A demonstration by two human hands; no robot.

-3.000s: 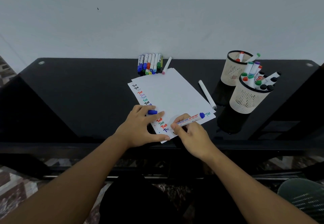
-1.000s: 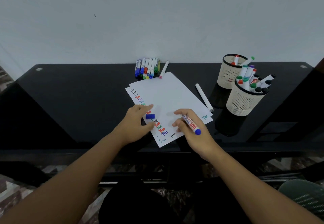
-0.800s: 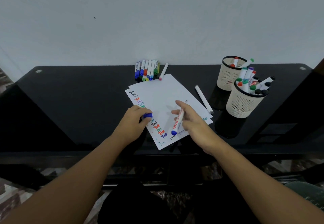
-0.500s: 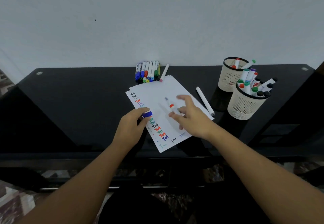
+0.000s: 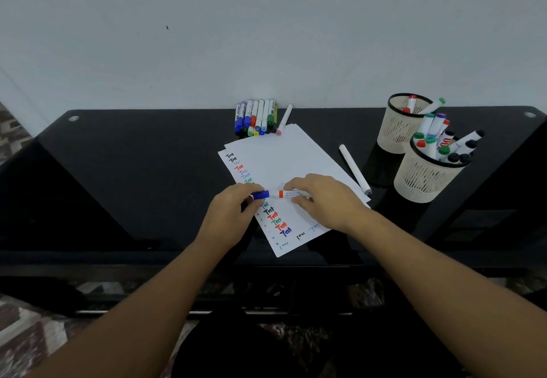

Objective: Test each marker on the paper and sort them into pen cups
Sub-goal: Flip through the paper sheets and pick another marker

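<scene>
While both hands work low over the black table (image 5: 142, 176), the paper (image 5: 284, 161) lies slanted beneath them: a loose stack of white sheets, a column of "Test" marks in black, red, purple, green and blue down its left edge. Two cream slotted pen cups (image 5: 423, 179) with dark rims stand well to the right of the right hand, touching or nearly so; the nearer is crowded with markers, the farther holds two. A row of capped markers (image 5: 256, 117) lies far beyond the hands against the wall, a pink-tipped one just beside it. One white marker (image 5: 353, 168) lies alone, just right of the right hand. Right hand (image 5: 325, 203): fingers curled round a white marker (image 5: 291, 194) with a red band, held level above the paper, tip toward the left hand. Left hand (image 5: 231, 211): thumb and fingers pinching a blue cap (image 5: 261, 194), just short of that tip, aligned with it.
</scene>
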